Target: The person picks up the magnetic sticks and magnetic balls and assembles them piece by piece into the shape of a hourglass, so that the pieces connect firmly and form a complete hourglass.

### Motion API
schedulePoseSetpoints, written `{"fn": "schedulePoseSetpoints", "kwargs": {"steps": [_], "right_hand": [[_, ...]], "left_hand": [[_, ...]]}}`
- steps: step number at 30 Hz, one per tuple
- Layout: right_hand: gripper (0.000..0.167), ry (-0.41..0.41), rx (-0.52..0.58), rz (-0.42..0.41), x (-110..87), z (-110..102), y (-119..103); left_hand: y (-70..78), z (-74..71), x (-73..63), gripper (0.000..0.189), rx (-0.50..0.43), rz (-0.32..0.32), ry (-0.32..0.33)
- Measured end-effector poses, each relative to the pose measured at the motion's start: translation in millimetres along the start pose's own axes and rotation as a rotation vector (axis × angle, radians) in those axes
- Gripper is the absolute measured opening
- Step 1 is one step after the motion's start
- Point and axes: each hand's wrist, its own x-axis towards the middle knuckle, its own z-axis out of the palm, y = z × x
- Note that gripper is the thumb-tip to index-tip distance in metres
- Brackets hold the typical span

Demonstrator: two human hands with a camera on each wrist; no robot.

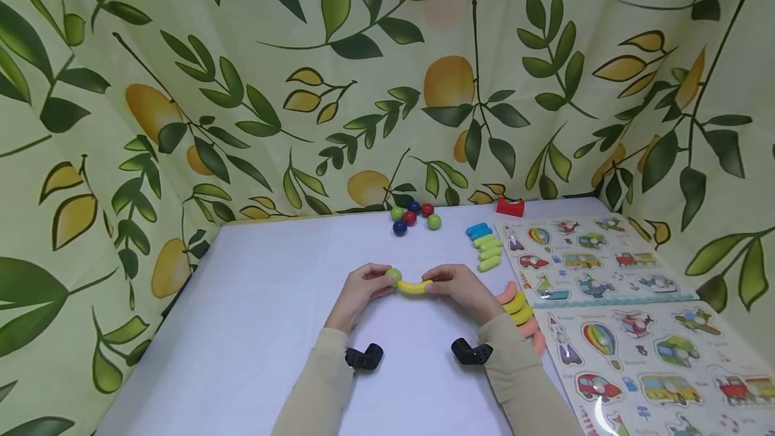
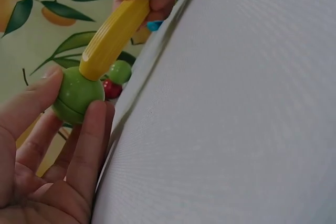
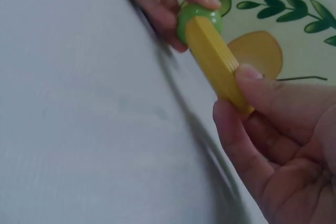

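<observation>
Above the white table, my left hand [image 1: 357,293] pinches a glossy green ball [image 2: 79,95] between thumb and fingers. A thin seam runs round the ball in the left wrist view. My right hand [image 1: 463,288] holds a yellow curved stick [image 3: 212,59] by one end, thumb on its ribbed side. The stick's other end meets the ball, so the two form one line between my hands. Part of the stick's near end is hidden by the right fingers in the head view.
Red, blue and green balls [image 1: 434,221] cluster at the table's back. To the right lie short blue sticks [image 1: 478,230], short green sticks [image 1: 489,264], curved pink and yellow sticks [image 1: 516,303], a red block [image 1: 510,207] and an open picture board [image 1: 605,268]. A leaf-patterned curtain [image 1: 387,120] surrounds the table.
</observation>
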Motion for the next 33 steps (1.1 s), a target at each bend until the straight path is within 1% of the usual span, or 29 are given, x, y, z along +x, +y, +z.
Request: {"fn": "schedulePoseSetpoints", "kwargs": {"steps": [4,8,12,15,22,26,29,33], "right_hand": [[0.022,0.022,0.068,0.0,2.5,3,-3],[0.025,0.042,0.116,-0.006,1.6,4,-3],[0.029,0.094,0.134,-0.018,0.1,5,-1],[0.03,0.123,0.147,-0.025,0.0,5,0],[0.032,0.165,0.176,0.001,1.6,8,0],[0.032,0.158,0.204,0.016,1.7,9,-3],[0.03,0.142,0.218,0.009,1.1,11,-4],[0.028,0.128,0.202,0.003,0.9,12,-4]], "left_hand": [[0.8,-2.5,1.0,0.035,0.0,0.003,0.024],[1.0,-2.8,1.8,0.037,-0.002,0.0,0.017],[0.4,-0.3,3.6,0.039,-0.02,-0.01,0.015],[-0.1,1.6,4.0,0.039,-0.041,-0.017,0.029],[2.3,4.3,3.1,0.044,-0.107,-0.05,0.026],[3.6,4.8,2.9,0.046,-0.156,-0.065,0.037],[4.6,5.6,2.3,0.046,-0.184,-0.084,0.046],[4.7,6.7,1.1,0.048,-0.178,-0.101,0.055]]}}
